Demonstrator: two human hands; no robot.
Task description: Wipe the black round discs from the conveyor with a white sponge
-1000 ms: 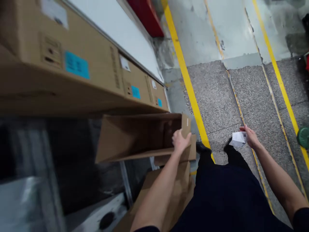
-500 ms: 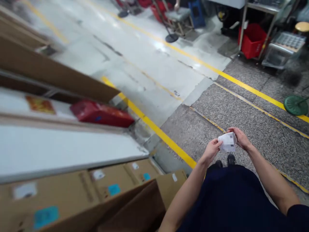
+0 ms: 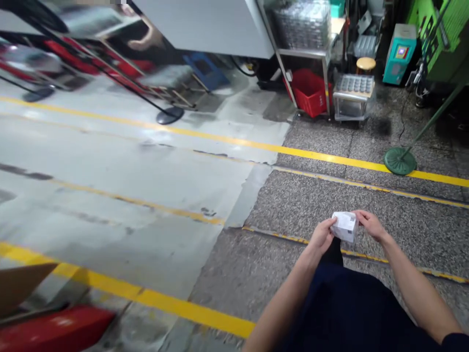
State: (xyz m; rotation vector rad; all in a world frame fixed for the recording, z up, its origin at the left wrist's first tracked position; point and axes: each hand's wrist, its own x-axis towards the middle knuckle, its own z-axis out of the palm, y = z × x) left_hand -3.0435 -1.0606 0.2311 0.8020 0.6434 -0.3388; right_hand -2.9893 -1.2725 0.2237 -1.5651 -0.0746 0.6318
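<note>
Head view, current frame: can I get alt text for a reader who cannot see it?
The left hand and right hand hold a small white packet between them, above a grey floor marked with yellow lines. Farther off stand a red crate by a metal rack and a round green base.

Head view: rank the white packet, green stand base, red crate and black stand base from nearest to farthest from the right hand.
1. white packet: in the grip of the right hand.
2. green stand base: ahead on the floor, slightly right.
3. red crate: farther ahead, slightly left.
4. black stand base: far off to the left.
</note>
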